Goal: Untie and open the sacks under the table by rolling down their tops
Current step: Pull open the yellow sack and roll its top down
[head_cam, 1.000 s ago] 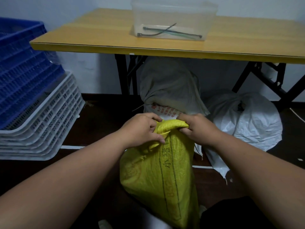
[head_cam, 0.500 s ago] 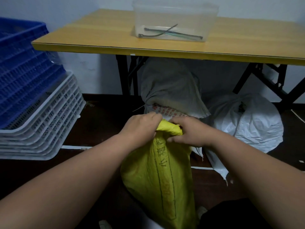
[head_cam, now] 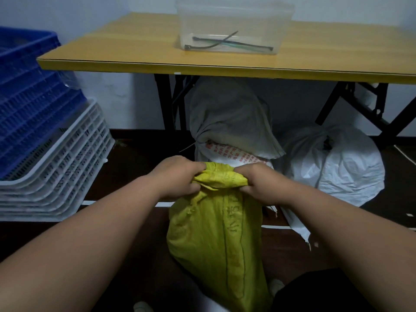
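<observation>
Both hands have a tight grip on the bunched top of the yellow sack (head_cam: 216,239), the left hand (head_cam: 177,176) and the right hand (head_cam: 261,183) curled round its folded edge from either side; the sack stands on the floor just in front of the counter (head_cam: 135,61). Dark characters run down its front, too creased to read. Behind it, under the counter, a grey sack (head_cam: 227,118) bears a band of red print too small to read, beside a white sack (head_cam: 337,163).
</observation>
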